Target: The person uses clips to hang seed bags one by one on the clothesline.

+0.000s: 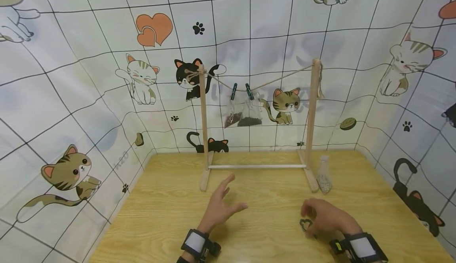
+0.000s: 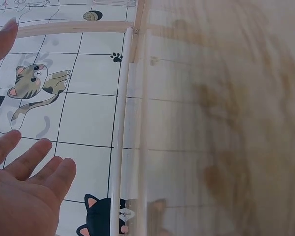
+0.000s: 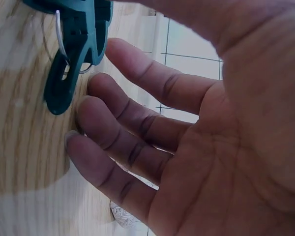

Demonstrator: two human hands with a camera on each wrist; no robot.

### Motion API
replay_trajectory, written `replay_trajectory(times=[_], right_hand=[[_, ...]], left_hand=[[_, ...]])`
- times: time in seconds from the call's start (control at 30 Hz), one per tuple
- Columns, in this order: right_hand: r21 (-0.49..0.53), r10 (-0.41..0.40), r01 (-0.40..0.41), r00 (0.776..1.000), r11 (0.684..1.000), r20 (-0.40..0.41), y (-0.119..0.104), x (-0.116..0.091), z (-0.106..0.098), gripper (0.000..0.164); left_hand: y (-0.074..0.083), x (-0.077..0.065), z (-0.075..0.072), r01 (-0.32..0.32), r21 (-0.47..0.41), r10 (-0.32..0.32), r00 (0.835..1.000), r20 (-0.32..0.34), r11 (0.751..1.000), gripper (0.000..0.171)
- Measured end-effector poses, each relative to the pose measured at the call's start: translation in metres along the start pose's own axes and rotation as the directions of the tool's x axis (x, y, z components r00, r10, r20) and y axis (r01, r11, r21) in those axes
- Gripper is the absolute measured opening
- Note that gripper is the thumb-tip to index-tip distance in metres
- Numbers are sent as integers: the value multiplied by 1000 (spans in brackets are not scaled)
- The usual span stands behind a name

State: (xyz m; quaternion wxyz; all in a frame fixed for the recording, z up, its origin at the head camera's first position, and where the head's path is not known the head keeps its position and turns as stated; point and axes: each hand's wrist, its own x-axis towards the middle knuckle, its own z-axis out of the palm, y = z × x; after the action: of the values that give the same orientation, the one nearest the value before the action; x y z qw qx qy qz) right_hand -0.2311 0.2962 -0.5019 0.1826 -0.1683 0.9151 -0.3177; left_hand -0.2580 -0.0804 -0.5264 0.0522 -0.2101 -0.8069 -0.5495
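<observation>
My right hand (image 1: 329, 217) is low over the table at the right, fingers curled, with thumb and index finger at either side of a dark green clothespin (image 3: 71, 59). In the right wrist view the index fingertip meets the clothespin's edge; the thumb tip is out of frame. My left hand (image 1: 219, 209) hovers over the middle of the table, fingers spread and holding nothing. Ahead, a rope (image 1: 281, 77) sags between two wooden posts. Two green clothespins (image 1: 234, 91) on it carry clear bags, one with reddish-brown contents (image 1: 233, 119), the other with dark contents (image 1: 250, 121).
A clear bag (image 1: 324, 178) of pale bits stands beside the rack's right foot (image 1: 311, 180). A white crossbar (image 1: 256, 167) joins the rack's feet low over the wooden table (image 1: 167, 207). Cat-print cloth (image 1: 160, 85) encloses the table behind and at both sides.
</observation>
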Motion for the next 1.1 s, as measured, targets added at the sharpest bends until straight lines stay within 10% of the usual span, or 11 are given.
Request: replay_trajectory(times=[0.7,1.1], right_hand=[[58,-68,70,997,996,-39,-4,1,-4,33],[107,-245,279,936,954,-252,-26,8,-12,33]], left_hand=[[4,-1,10,39,-82,-35,998,42,996,91],[16,-1,13,63,-190,-49,996,78,980,87]])
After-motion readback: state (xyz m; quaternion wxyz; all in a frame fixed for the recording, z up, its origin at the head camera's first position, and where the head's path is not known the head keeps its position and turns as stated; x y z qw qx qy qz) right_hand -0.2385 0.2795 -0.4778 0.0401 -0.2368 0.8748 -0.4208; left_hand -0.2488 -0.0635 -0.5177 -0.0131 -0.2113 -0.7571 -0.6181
